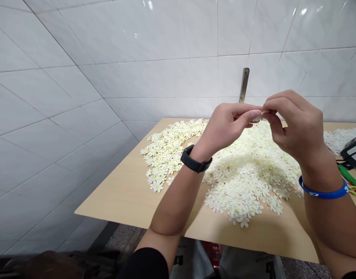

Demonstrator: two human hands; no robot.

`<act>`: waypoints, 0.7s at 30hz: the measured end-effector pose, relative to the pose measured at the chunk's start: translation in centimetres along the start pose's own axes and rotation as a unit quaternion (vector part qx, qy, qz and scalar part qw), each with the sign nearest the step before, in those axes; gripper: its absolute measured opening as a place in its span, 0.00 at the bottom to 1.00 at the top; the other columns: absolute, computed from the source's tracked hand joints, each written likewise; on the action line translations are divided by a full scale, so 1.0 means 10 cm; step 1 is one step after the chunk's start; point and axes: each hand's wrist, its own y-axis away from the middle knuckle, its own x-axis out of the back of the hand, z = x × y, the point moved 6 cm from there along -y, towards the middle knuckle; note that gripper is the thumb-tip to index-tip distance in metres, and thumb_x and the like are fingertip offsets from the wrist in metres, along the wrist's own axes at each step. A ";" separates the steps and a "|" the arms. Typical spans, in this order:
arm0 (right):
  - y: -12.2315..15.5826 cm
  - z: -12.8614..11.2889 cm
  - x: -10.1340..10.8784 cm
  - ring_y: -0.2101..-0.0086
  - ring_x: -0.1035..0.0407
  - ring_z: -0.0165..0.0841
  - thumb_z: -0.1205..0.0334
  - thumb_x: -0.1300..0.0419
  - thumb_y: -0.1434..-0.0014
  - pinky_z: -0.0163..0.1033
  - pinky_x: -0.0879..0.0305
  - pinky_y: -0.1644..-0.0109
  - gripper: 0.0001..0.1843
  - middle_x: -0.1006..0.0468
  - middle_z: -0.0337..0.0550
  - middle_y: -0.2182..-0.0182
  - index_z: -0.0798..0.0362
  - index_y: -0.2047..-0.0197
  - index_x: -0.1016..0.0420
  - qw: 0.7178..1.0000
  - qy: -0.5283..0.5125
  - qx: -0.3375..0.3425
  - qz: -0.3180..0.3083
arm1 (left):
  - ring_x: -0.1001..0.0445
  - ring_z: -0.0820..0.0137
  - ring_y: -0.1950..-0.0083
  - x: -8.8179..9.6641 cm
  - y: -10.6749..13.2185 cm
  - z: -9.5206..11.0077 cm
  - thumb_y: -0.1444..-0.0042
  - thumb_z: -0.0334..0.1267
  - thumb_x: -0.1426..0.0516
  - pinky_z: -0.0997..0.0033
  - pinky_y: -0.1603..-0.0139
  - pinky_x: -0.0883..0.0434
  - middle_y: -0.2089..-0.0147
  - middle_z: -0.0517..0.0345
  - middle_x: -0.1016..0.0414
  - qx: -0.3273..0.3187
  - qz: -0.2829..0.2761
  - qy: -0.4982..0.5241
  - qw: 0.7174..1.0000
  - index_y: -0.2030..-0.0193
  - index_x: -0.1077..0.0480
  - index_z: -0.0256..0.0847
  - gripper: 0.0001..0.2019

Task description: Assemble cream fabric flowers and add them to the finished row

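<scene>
Pinching a pale bit (264, 112) with left hand (226, 126) and right hand (300, 126), maybe losing it in the flowers (244, 182) by holding too softly.

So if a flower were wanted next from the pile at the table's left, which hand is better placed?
Probably the left hand: it is nearer the left pile, while the right hand is farther across. Both hands' fingertips meet at a small pale piece, though.

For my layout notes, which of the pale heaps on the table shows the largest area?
The middle heap, seen between the forearms. It shows more spread than the left heap or the right heap, which is partly hidden.
</scene>
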 end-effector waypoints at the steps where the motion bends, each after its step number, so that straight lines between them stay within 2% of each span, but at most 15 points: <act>1: 0.01 0.00 -0.01 0.60 0.27 0.39 0.64 0.44 0.30 0.45 0.32 0.56 0.07 0.23 0.43 0.62 0.44 0.59 0.27 1.000 -0.008 0.009 -0.017 | 0.18 0.70 0.58 0.02 0.00 0.00 0.34 0.46 0.40 0.71 0.57 0.20 0.62 0.55 0.18 0.008 -0.002 -0.007 1.000 0.60 0.21 0.38 0.13; 4: 0.03 -0.03 -0.04 0.60 0.27 0.39 0.65 0.43 0.31 0.45 0.33 0.55 0.06 0.24 0.42 0.64 0.44 0.60 0.28 0.999 -0.029 0.021 -0.018 | 0.19 0.71 0.62 0.08 0.01 0.02 0.39 0.46 0.35 0.73 0.62 0.22 0.66 0.56 0.18 0.009 0.006 -0.040 0.999 0.65 0.22 0.36 0.13; 7: 0.04 -0.07 -0.07 0.65 0.28 0.38 0.65 0.43 0.31 0.44 0.33 0.60 0.05 0.25 0.42 0.67 0.46 0.60 0.28 0.999 -0.024 0.020 0.041 | 0.19 0.71 0.62 0.09 0.03 0.08 0.38 0.45 0.36 0.72 0.62 0.23 0.66 0.56 0.19 -0.031 0.012 -0.072 0.997 0.64 0.23 0.37 0.12; 11: 0.08 -0.01 -0.15 0.66 0.28 0.36 0.61 0.43 0.30 0.45 0.29 0.61 0.04 0.24 0.43 0.65 0.47 0.56 0.26 0.992 -0.057 -0.064 0.094 | 0.19 0.71 0.60 0.09 0.04 0.11 0.30 0.42 0.44 0.71 0.59 0.22 0.63 0.56 0.18 -0.077 0.030 -0.095 0.992 0.57 0.23 0.40 0.11; 13: 0.09 0.04 -0.18 0.63 0.26 0.38 0.59 0.43 0.30 0.46 0.27 0.59 0.05 0.24 0.44 0.63 0.46 0.54 0.26 0.987 -0.088 -0.093 0.093 | 0.19 0.71 0.59 0.09 0.03 0.09 0.29 0.41 0.47 0.71 0.57 0.21 0.60 0.56 0.18 -0.084 0.035 -0.093 0.991 0.54 0.23 0.40 0.12; 16: 0.08 0.04 -0.13 0.63 0.26 0.38 0.60 0.42 0.30 0.45 0.27 0.59 0.05 0.24 0.43 0.64 0.45 0.54 0.25 0.993 -0.054 -0.071 0.082 | 0.19 0.71 0.58 0.08 0.02 0.06 0.29 0.42 0.48 0.71 0.55 0.20 0.61 0.56 0.18 -0.078 0.010 -0.087 0.993 0.53 0.23 0.40 0.13; 21: 0.05 -0.02 -0.12 0.61 0.25 0.37 0.63 0.45 0.30 0.44 0.28 0.58 0.08 0.19 0.41 0.64 0.43 0.58 0.25 0.999 0.025 0.019 -0.009 | 0.21 0.72 0.65 0.13 0.02 0.07 0.35 0.46 0.41 0.72 0.62 0.24 0.70 0.57 0.21 -0.032 -0.028 -0.107 0.993 0.65 0.21 0.39 0.14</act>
